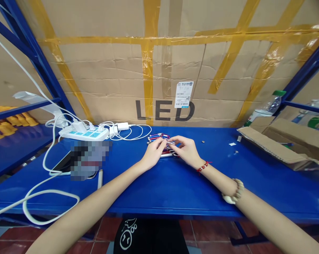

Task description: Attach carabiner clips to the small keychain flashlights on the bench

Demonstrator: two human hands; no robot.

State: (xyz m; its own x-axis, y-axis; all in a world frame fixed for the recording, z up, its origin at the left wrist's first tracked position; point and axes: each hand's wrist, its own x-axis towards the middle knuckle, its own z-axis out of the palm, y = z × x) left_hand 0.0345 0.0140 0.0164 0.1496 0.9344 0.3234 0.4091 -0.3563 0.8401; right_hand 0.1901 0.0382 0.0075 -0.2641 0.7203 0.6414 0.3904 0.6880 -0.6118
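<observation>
Both hands meet at the middle of the blue tabletop (154,190), toward its far side. The left hand (152,155) has its thumb and forefinger drawn together on a small silvery piece (170,142); the right hand (188,151), fingers arched and tips nearly together, has hold of the same piece from the right. The piece lies roughly level, its long axis running left to right between the fingertips; which end is its front cannot be told.

Beneath and around the fingers lies a cluster of slim metallic sticks (167,155) in red, blue and silver, partly hidden by the hands. Those that show lie flat, side by side, long axes mostly left to right.

A red bracelet (202,166) circles the right wrist, a beaded bracelet (239,190) the forearm nearer.

To the left are a white stick (100,179) pointing near to far, a partly pixelated dark device (62,160), and, farther back, a power strip (82,133) with white cables. To the right are paper scraps (232,144), an open cardboard box (274,150) and a green-capped bottle (265,107). A large taped carton (117,81) marked LED stands along the far side.
</observation>
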